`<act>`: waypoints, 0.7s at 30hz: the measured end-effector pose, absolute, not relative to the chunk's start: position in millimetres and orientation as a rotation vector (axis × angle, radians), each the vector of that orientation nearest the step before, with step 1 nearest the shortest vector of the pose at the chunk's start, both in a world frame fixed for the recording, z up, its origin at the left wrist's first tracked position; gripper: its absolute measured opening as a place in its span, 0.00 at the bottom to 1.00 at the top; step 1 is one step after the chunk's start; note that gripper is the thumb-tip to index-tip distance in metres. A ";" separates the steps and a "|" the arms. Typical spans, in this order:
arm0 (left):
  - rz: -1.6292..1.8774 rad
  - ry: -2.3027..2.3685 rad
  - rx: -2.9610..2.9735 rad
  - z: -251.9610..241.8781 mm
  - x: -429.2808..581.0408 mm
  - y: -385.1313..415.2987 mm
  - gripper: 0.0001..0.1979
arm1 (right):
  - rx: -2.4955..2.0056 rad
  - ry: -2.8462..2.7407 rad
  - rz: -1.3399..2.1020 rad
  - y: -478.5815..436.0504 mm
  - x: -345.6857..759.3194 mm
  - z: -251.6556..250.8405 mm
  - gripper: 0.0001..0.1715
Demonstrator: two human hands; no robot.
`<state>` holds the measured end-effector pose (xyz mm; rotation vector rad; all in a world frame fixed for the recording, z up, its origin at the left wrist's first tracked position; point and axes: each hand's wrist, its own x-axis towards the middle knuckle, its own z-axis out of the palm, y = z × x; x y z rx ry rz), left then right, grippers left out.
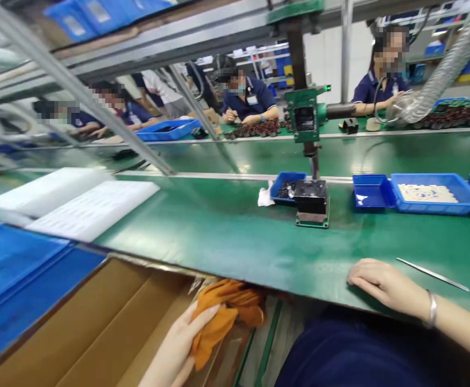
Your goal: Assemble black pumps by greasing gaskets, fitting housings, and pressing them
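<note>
My left hand is closed on an orange cloth, whose loose folds hang over the side of an open cardboard box below the bench edge. My right hand rests on the green bench near its front edge, fingers loosely curled together, nothing visible in them. Beside that wrist lie metal tweezers. Farther back stands a press-like fixture with a black block on its base.
Along the bench's back are a blue bin of small dark parts, an adjoining blue tray and a tray of pale parts. White foam sheets lie left, above a blue crate. Several people work across the line.
</note>
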<state>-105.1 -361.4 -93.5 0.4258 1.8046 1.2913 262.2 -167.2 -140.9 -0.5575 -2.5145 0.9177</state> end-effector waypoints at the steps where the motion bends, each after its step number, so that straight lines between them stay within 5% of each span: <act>1: 1.288 1.785 0.439 -86.5 -108.1 -362.3 0.29 | -0.556 -2.525 0.927 -168.4 263.2 -140.6 0.15; 10: 1.076 1.699 0.927 -41.2 -122.9 -384.5 0.18 | -0.393 -2.537 1.048 -197.5 218.9 -116.2 0.14; 18: 1.087 1.467 1.032 -28.1 -107.1 -387.3 0.36 | -0.240 -2.273 1.581 -233.3 125.1 -142.9 0.67; 19: 1.084 1.446 1.020 -28.8 -108.3 -388.8 0.38 | -0.246 -2.248 1.607 -234.8 117.6 -146.3 0.65; 21: 1.118 1.449 0.971 -31.2 -115.7 -393.8 0.39 | -0.242 -2.274 1.610 -235.7 108.3 -149.2 0.44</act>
